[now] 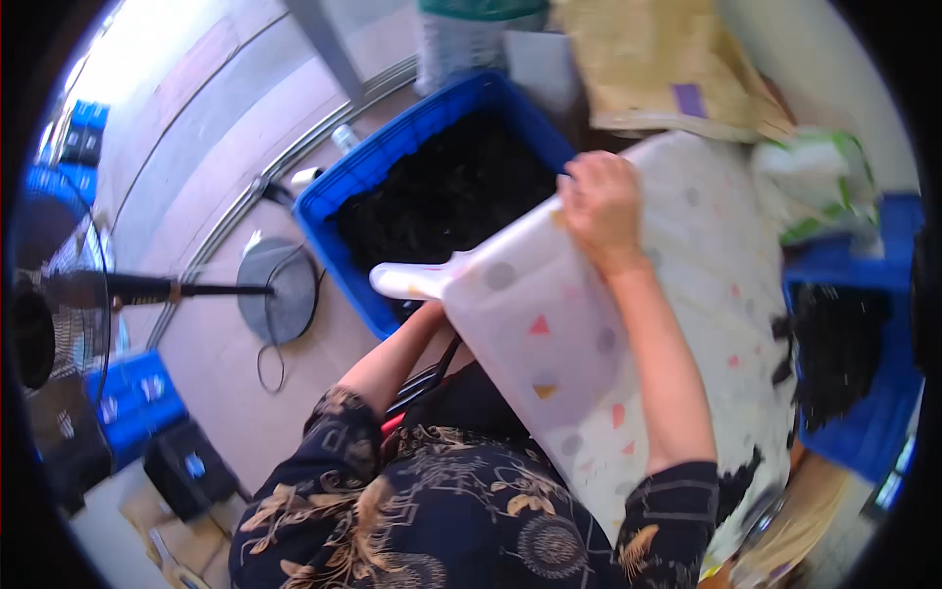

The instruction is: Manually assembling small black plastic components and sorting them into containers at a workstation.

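Note:
A white tablecloth (515, 304) printed with pink, grey and mustard shapes covers the table in front of me and hangs over its left side. My right hand (601, 208) is closed on the far left part of this cloth, fingers curled over its edge. My left forearm (397, 355) reaches under the cloth's lifted left corner; the fingers of that hand are hidden behind it. Just beyond this corner stands a blue plastic crate (365, 162) filled with small black pieces (461, 187), which I cannot make out singly.
On the right, another blue crate (863, 393) holds black pieces. A brown paper sack (648, 59) and a white-green bag (819, 177) stand at the back. A fan's round base (278, 292) is on the floor at left, near blue (142, 402) and black boxes (191, 469).

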`<move>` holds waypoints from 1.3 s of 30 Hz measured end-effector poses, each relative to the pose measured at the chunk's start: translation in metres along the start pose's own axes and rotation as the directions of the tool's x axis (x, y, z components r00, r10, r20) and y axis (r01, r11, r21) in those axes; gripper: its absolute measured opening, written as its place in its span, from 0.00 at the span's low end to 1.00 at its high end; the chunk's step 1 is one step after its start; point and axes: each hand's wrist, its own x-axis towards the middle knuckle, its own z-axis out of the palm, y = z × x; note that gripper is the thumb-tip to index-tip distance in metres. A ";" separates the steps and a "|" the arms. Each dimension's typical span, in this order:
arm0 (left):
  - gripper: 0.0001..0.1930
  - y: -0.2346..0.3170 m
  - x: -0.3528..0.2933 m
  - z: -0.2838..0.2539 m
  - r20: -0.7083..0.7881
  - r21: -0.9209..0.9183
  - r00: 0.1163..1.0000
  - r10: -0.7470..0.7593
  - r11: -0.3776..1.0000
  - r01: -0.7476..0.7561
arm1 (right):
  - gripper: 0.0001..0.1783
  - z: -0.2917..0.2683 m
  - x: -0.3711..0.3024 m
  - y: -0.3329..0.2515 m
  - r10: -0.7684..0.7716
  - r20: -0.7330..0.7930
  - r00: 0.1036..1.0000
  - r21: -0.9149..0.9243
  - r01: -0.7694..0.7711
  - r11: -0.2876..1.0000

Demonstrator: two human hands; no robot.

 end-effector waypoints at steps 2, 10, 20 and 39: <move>0.23 0.003 -0.047 -0.031 -0.011 0.617 0.931 0.364 0.736 -0.281 | 0.12 0.007 -0.008 -0.006 -0.053 -0.098 0.994 -0.003 0.053 0.999; 0.13 0.133 -0.145 -0.051 -0.441 0.340 0.849 0.290 0.930 -0.141 | 0.19 -0.049 -0.112 -0.098 0.107 0.106 0.989 0.022 -0.110 0.994; 0.09 0.204 -0.151 0.189 0.218 0.607 0.548 0.808 0.327 -0.724 | 0.22 -0.214 -0.313 -0.160 0.488 -0.272 0.829 -0.165 -0.540 0.825; 0.10 0.047 -0.179 0.352 0.907 0.415 0.407 0.103 -0.065 -0.908 | 0.33 -0.332 -0.475 -0.115 0.782 -0.386 0.489 -0.585 -0.785 0.202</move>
